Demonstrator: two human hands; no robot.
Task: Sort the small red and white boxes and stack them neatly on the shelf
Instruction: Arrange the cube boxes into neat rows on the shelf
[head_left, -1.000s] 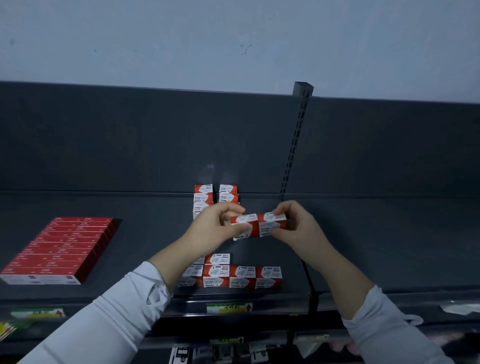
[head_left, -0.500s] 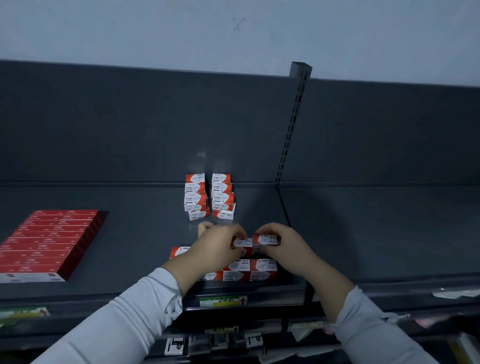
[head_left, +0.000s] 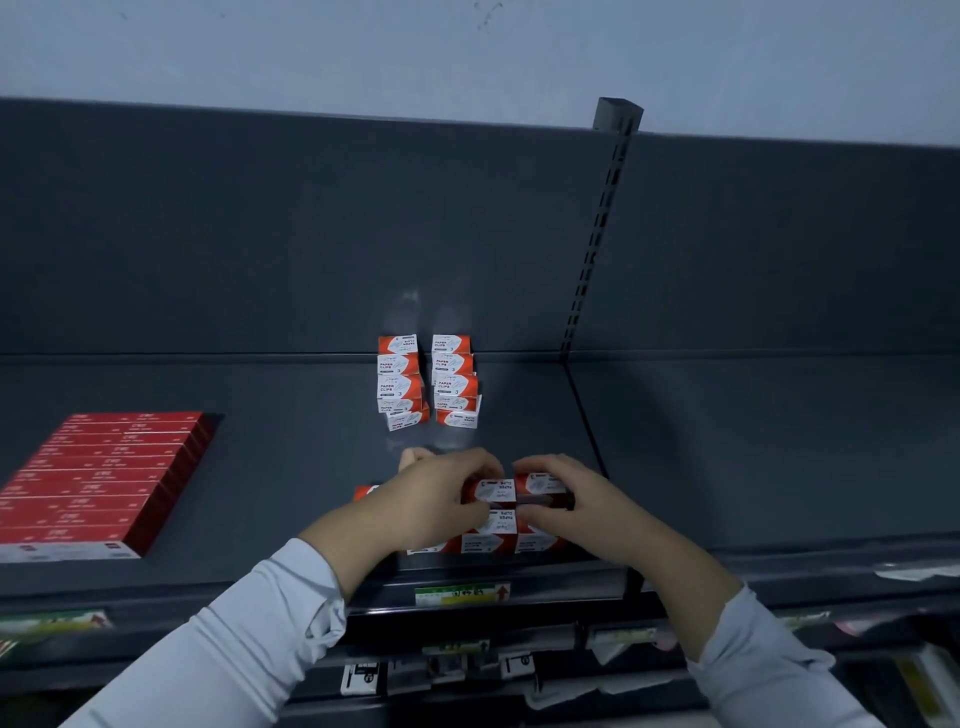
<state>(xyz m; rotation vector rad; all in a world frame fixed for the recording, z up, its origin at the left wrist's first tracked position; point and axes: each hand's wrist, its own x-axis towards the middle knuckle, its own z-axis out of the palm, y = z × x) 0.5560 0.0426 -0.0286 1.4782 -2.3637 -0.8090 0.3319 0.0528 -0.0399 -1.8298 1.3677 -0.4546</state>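
Left hand (head_left: 431, 501) and right hand (head_left: 584, 506) fingers (head_left: 540, 466) pinch 2 boxes (head_left: 511, 489), partly hiding the row (head_left: 488, 541) beneath.

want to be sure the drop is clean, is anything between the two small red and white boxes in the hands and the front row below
Nothing visible. The left hand and right hand hold the two small red and white cardboard boxes directly on or just above the front row of matching boxes.
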